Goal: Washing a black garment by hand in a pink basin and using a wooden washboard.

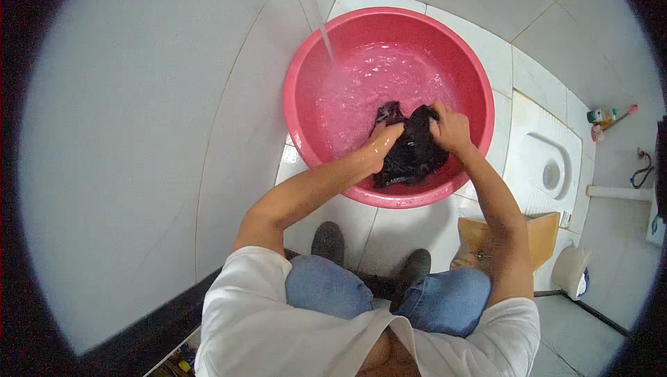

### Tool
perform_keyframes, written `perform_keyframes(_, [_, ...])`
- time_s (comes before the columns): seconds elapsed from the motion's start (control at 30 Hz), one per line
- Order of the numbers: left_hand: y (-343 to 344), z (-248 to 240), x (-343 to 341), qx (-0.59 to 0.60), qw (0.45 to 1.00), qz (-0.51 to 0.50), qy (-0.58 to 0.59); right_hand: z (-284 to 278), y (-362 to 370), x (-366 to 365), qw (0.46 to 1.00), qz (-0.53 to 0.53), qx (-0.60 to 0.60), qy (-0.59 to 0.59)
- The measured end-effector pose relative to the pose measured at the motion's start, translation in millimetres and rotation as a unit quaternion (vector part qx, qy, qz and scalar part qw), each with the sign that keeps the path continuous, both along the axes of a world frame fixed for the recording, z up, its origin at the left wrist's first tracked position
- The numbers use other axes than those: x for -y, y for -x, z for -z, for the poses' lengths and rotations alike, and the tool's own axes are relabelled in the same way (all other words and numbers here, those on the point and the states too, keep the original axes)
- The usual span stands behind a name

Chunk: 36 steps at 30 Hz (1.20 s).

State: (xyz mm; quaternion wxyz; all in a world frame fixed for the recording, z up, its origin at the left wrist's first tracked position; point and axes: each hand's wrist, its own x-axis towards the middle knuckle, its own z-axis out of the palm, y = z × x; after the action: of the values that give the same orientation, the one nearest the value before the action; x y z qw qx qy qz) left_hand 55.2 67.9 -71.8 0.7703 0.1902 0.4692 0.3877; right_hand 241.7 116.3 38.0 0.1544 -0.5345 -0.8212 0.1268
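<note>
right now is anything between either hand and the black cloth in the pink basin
Nothing visible: the left hand and right hand are both on the black cloth. The falling water stream enters the pink basin farther off, toward its far left side.

I'm seeing smooth, glossy plastic on the pink basin (467, 57). The black cloth (417, 151) is looking soaked, wrinkled, shiny. Squat toilet (545, 158) is showing glossy ceramic; floor tiles (476, 38), smooth glaze. My jeans (445, 304) are reading matt denim.
</note>
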Motion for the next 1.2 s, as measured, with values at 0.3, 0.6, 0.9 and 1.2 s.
perform_keyframes(0.3, [59, -86, -4, -0.282, 0.950, 0.102, -0.087, -109, -44, -49, 0.997, 0.016, 0.059, -0.039])
perform_keyframes(0.6, [32, -37, 27, -0.386, 0.902, 0.131, -0.141, 28, -14, 0, 0.992, -0.121, 0.033, 0.002])
perform_keyframes(0.9, [22, -42, 16, -0.343, 0.890, 0.242, -0.177, 103, 14, 52, 0.881, -0.188, 0.293, 0.321])
perform_keyframes(1.2, [41, -69, 17, -0.575, 0.598, 0.447, -0.333, 73, -122, -51, 0.938, 0.053, -0.079, 0.332])
